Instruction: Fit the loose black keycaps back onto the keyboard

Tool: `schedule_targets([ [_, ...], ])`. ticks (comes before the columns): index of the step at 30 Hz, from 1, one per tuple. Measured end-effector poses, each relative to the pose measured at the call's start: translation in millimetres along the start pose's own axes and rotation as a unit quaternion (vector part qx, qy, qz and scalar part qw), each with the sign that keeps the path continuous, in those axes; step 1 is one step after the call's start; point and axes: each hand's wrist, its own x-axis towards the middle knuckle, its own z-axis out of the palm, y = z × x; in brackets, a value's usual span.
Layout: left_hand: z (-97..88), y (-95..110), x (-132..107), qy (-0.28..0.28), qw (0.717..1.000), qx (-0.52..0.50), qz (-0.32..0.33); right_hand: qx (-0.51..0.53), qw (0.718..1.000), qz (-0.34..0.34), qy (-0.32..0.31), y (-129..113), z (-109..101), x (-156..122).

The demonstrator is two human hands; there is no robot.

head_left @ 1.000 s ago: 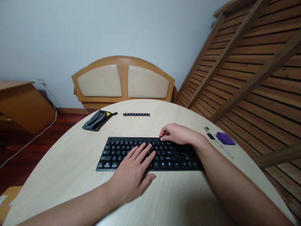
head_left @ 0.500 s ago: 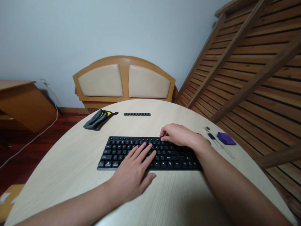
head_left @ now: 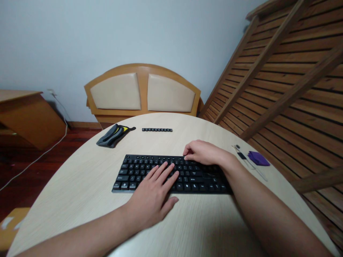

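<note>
A black keyboard point(head_left: 195, 179) lies flat on the round pale table point(head_left: 88, 200). My left hand point(head_left: 154, 194) rests on its middle keys, fingers stretched and spread, the thumb off the front edge. At the keyboard's back edge, my right hand point(head_left: 202, 151) has thumb and index finger pinched around a small dark keycap point(head_left: 184, 157) in the top row. That hand and forearm hide much of the keyboard's right end. Beyond the keyboard, a straight row of several loose black keycaps point(head_left: 157, 130) sits on the table.
Grey, black and yellow gloves point(head_left: 112, 136) lie at the back left. To the right are a purple cloth point(head_left: 258, 158) and a thin wire tool point(head_left: 250, 163) with a dark piece. A wooden headboard point(head_left: 143, 89) stands behind the table, and a slatted wooden frame point(head_left: 281, 71) leans at right.
The view has shifted very slightly. Both hands hold nearly the same places, the left flat on the keys and the right pinching at the back edge.
</note>
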Motion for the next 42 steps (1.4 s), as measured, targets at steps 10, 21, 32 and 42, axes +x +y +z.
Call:
schedule_targets([
  [10, -0.4, 0, 0, 0.005, 1.000, -0.001, 0.003, -0.042, 0.999, 0.001, 0.013, -5, -1, -2],
  [21, -0.4, 0, 0, 0.002, 1.000, 0.001, 0.003, -0.010, 0.999, -0.032, 0.017, -1, -2, -1],
  [32, -0.5, 0, 0, 0.001, 1.000, -0.004, 0.002, -0.015, 0.999, -0.028, 0.018, -2, -3, 1],
  [42, -1.2, 0, 0, -0.010, 1.000, 0.005, 0.001, 0.057, 0.998, -0.038, 0.004, 12, -1, 4],
])
